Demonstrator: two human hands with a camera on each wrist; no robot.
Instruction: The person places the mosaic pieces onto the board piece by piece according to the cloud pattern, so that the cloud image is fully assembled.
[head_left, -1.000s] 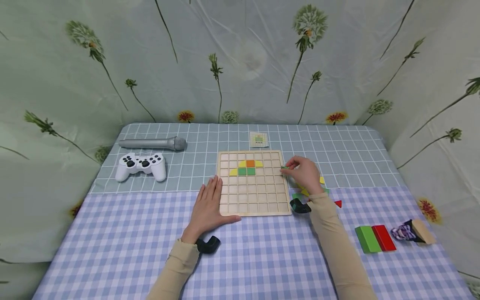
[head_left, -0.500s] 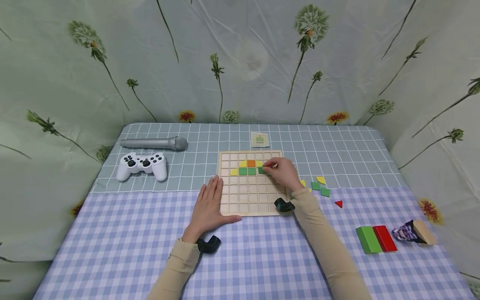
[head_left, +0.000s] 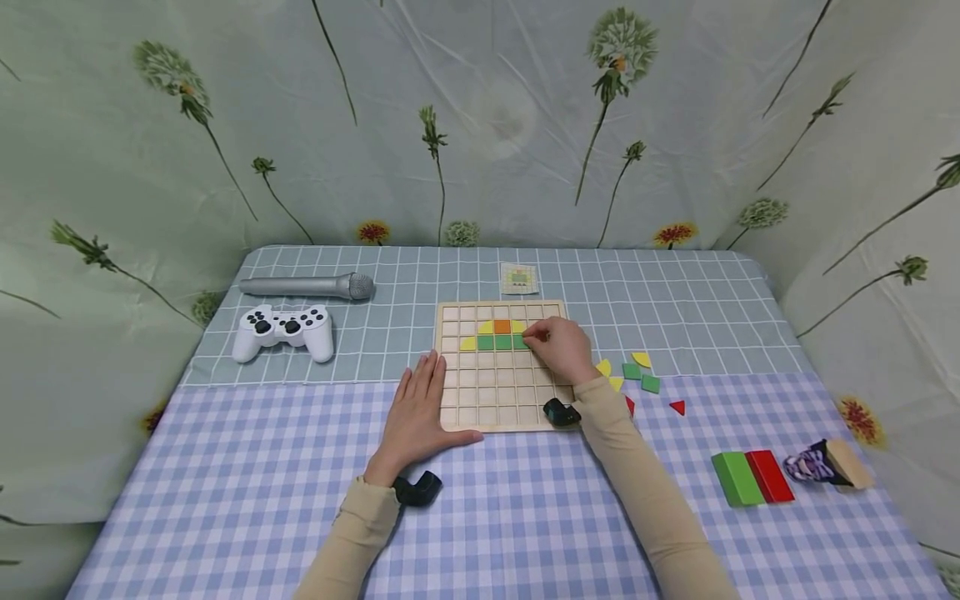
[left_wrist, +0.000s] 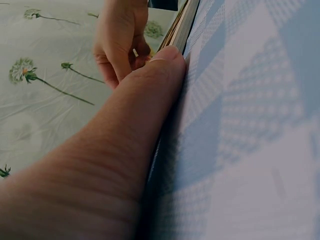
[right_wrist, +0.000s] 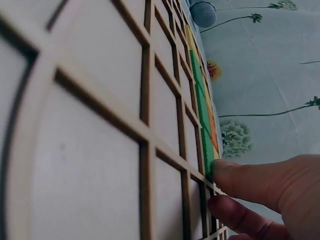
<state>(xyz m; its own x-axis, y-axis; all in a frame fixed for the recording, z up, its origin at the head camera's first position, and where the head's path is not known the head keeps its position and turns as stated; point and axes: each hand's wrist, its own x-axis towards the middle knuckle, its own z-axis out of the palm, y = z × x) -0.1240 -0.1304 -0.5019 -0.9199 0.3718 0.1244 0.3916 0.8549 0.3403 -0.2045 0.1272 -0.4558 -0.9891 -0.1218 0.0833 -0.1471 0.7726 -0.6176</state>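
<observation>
Silver microphone [head_left: 306, 287] and white gamepad [head_left: 283, 331] by the tabletop's [head_left: 525, 517] far-left corner. Left hand [head_left: 414, 421] flat, fingers straight, thumb spread, against the wooden grid board's [head_left: 498, 392] left edge; holds nothing. Board sits mid-tabletop, toward the far edge. Its rightmost green tile [head_left: 519, 342] lies pinched by the right hand [head_left: 562, 346], thumb and fingertip nearly together. Risks: a sideways push could ride the tile onto a rib; the sleeve [head_left: 637, 475] could sweep loose tiles [head_left: 632, 372] toward the right edge.
</observation>
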